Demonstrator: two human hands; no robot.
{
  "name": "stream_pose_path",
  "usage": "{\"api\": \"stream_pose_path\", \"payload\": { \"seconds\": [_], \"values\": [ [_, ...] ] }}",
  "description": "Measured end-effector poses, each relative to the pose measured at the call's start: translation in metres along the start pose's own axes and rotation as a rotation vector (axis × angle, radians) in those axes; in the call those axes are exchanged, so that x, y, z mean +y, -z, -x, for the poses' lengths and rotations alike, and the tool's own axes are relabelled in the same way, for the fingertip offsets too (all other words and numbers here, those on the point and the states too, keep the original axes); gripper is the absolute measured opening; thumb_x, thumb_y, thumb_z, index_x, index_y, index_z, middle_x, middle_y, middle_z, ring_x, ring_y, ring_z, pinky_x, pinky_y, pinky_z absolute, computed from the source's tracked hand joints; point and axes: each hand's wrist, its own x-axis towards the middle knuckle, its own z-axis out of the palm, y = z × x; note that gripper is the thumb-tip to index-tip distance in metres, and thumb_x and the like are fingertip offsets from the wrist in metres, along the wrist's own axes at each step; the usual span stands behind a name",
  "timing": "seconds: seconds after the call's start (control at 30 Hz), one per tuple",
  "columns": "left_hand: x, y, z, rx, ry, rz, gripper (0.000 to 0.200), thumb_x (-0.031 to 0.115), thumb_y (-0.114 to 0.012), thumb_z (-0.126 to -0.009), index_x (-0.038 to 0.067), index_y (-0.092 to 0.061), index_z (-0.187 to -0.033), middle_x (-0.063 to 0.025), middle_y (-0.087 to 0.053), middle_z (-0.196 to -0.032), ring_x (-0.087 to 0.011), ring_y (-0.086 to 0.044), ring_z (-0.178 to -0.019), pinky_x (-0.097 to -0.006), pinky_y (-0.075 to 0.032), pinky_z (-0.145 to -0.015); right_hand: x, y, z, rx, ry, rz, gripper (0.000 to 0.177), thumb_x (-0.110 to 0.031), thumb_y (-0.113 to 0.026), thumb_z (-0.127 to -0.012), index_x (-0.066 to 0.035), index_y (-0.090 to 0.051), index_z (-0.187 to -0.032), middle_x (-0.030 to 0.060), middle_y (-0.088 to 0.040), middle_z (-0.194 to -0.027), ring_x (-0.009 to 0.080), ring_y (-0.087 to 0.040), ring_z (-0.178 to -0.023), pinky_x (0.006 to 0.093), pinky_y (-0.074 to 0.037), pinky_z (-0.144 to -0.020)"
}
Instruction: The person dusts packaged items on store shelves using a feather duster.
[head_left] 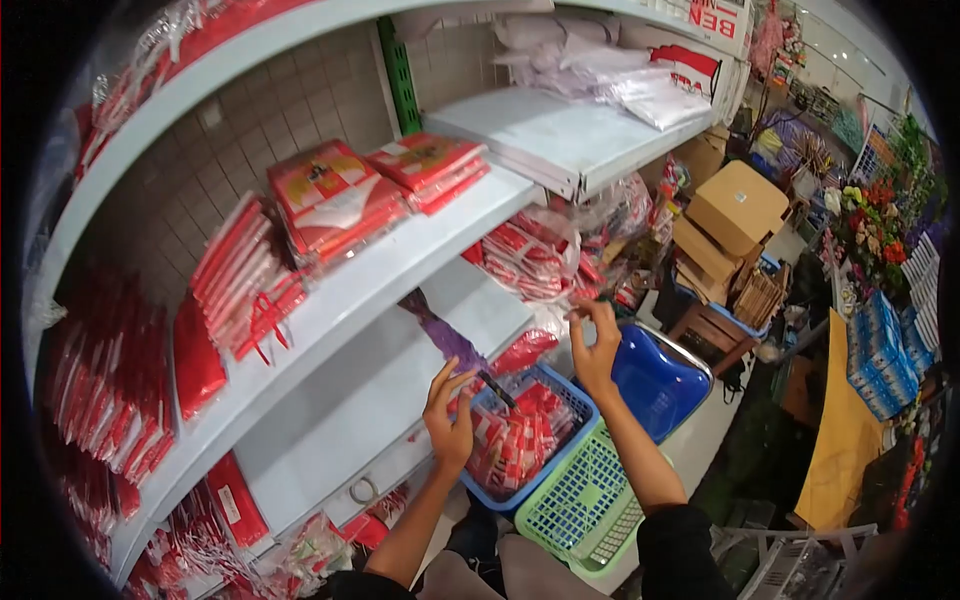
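Observation:
A purple duster (447, 338) with a dark handle lies slanting from the lower shelf to the blue basket. My left hand (450, 415) is beside its handle, fingers bent and apart, with nothing seen held. Further right, my right hand (595, 345) is raised near the blue plastic seat, thumb and fingers curved with a gap between them and no object visible in it. The blue basket (585, 395) holds red and white plastic-wrapped packets (515, 445).
A green basket (575, 500) is right of the blue one, near a blue seat (655, 385). Shelves (400, 245) with red packets fill the left. Cardboard boxes (735, 210) are stacked beyond. A yellow board (840, 440) stands at the right.

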Motion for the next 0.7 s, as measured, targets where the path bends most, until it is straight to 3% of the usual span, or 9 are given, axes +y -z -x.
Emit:
{"api": "stream_pose_path", "payload": {
  "seconds": [0.13, 0.23, 0.33, 0.37, 0.43, 0.53, 0.57, 0.67, 0.7],
  "values": [
    [-0.097, -0.004, 0.081, 0.029, 0.204, -0.066, 0.019, 0.002, -0.054, -0.080, 0.002, -0.061, -0.098, -0.0129, -0.060, -0.100, -0.0263, -0.057, -0.096, -0.0333, -0.043, -0.085, 0.053, 0.004, 0.111, -0.145, -0.394, -0.021, 0.014, -0.011, -0.056, -0.081, -0.002, -0.060, -0.090, 0.0126, -0.055, -0.076, 0.0256, -0.056, -0.075, 0.0345, -0.042, -0.067],
    [-0.142, -0.004, 0.124, -0.062, 0.227, -0.201, 0.025, 0.004, -0.056, -0.078, 0.003, -0.061, -0.102, -0.0124, -0.061, -0.097, -0.0256, -0.058, -0.091, -0.0328, -0.044, -0.081, 0.084, 0.002, 0.191, -0.313, -0.505, 0.129, 0.012, -0.011, -0.054, -0.081, -0.002, -0.061, -0.084, 0.0147, -0.060, -0.072, 0.0256, -0.057, -0.063, 0.0347, -0.044, -0.060],
    [-0.161, 0.001, 0.147, -0.285, 0.520, -0.291, 0.024, 0.006, -0.055, -0.083, 0.001, -0.060, -0.105, -0.0146, -0.060, -0.105, -0.0267, -0.057, -0.099, -0.0346, -0.042, -0.087, 0.103, -0.008, 0.258, -0.514, -0.660, -0.015, 0.012, -0.008, -0.054, -0.078, -0.001, -0.062, -0.082, 0.0110, -0.062, -0.072, 0.0191, -0.057, -0.059, 0.0290, -0.045, -0.057],
    [-0.188, 0.005, 0.162, -0.310, 0.559, -0.308, 0.036, 0.019, -0.062, -0.080, 0.002, -0.057, -0.112, -0.0170, -0.056, -0.115, -0.0303, -0.050, -0.111, -0.0423, -0.038, -0.093, 0.104, -0.008, 0.276, -0.580, -0.639, -0.006, 0.012, -0.008, -0.054, -0.077, -0.001, -0.062, -0.083, 0.0114, -0.062, -0.074, 0.0198, -0.058, -0.062, 0.0294, -0.046, -0.058],
    [-0.217, 0.008, 0.181, -0.403, 0.612, -0.586, 0.055, 0.030, -0.065, -0.077, 0.003, -0.048, -0.123, -0.0195, -0.045, -0.127, -0.0328, -0.040, -0.121, -0.0481, -0.032, -0.098, 0.104, -0.016, 0.298, -0.704, -0.585, 0.008, 0.012, -0.008, -0.056, -0.076, -0.002, -0.063, -0.084, 0.0123, -0.062, -0.076, 0.0211, -0.059, -0.068, 0.0303, -0.047, -0.062],
    [-0.252, 0.024, 0.206, -0.553, 0.653, -0.740, 0.079, 0.044, -0.064, -0.075, 0.001, -0.033, -0.133, -0.0209, -0.028, -0.140, -0.0358, -0.022, -0.132, -0.0550, -0.023, -0.102, 0.109, -0.031, 0.317, -0.765, -0.284, 0.036, 0.012, -0.007, -0.057, -0.075, -0.002, -0.063, -0.084, 0.0149, -0.060, -0.084, 0.0261, -0.059, -0.080, 0.0339, -0.048, -0.069],
    [-0.264, 0.030, 0.211, -0.603, 0.662, -0.745, 0.086, 0.048, -0.063, -0.074, 0.000, -0.027, -0.136, -0.0210, -0.021, -0.144, -0.0367, -0.016, -0.134, -0.0570, -0.020, -0.103, 0.105, -0.032, 0.317, -0.846, -0.450, 0.001, 0.016, -0.008, -0.057, -0.075, -0.003, -0.062, -0.090, 0.0167, -0.057, -0.090, 0.0315, -0.056, -0.088, 0.0365, -0.047, -0.076],
    [-0.283, 0.046, 0.221, -0.841, 0.566, -0.746, 0.096, 0.049, -0.065, -0.071, -0.004, -0.021, -0.137, -0.0213, -0.018, -0.145, -0.0353, -0.016, -0.135, -0.0552, -0.020, -0.104, 0.118, -0.062, 0.335, -0.816, -0.496, 0.101, 0.024, -0.008, -0.057, -0.076, -0.003, -0.059, -0.099, 0.0185, -0.054, -0.096, 0.0352, -0.055, -0.088, 0.0385, -0.046, -0.079],
    [-0.286, 0.051, 0.228, -0.816, 0.521, -0.732, 0.096, 0.049, -0.066, -0.071, -0.003, -0.021, -0.137, -0.0209, -0.018, -0.145, -0.0347, -0.016, -0.135, -0.0551, -0.020, -0.104, 0.105, -0.070, 0.323, -0.821, -0.451, 0.155, 0.032, -0.009, -0.057, -0.076, -0.003, -0.055, -0.107, 0.0195, -0.052, -0.100, 0.0373, -0.054, -0.091, 0.0406, -0.045, -0.081]
  ]
}}
